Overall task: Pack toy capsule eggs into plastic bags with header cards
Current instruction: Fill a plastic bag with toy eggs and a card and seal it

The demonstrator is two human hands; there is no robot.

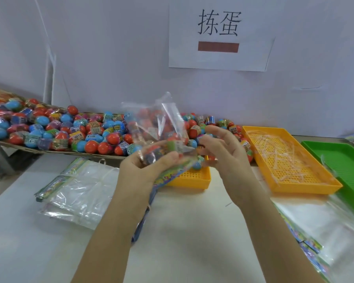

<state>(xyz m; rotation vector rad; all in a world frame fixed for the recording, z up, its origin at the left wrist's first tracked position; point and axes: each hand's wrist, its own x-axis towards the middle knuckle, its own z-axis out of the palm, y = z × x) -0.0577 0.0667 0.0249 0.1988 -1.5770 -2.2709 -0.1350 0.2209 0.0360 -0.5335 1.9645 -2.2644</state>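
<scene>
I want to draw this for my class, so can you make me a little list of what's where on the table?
Left hand: grips a clear plastic bag with a capsule egg inside
Right hand: beside the bag, fingers relaxed
Behind the hands: big pile of capsule eggs, mostly red and blue
Left of the hands: stack of empty bags with header cards
Right of the hands: orange tray holding plastic strips, then a green tray
Wall: paper sign
</scene>
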